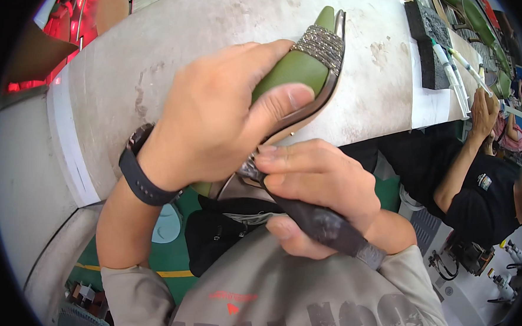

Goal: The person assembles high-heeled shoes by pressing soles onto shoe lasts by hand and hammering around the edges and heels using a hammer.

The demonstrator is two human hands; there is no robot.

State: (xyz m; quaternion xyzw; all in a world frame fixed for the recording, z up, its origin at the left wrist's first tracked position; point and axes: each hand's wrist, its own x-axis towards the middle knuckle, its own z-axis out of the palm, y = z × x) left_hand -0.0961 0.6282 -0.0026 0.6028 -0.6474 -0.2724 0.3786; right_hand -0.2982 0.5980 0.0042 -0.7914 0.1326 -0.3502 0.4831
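Note:
A sandal in the making sits on a green shoe last point(294, 72), held on its side over the near edge of the table. Glittery dark cord straps point(324, 46) wrap its toe end, and a dark bronze sole point(327, 94) runs along it. My left hand point(217, 106) is closed round the last, its thumb pressing near the sole edge. My right hand point(333, 186) grips a hand tool point(323, 222) with a thick dark handle. The tool's metal head point(251, 169) meets the shoe toward the heel, partly hidden by my fingers, so its exact kind is unclear.
The pale, stained worktable point(381, 92) extends ahead. At its right stand a dark block point(426, 42) and syringe-like tubes point(450, 73), near a co-worker's hand point(484, 113). Farther right is another green last point(472, 16). Red-lit racks point(59, 32) are at the far left.

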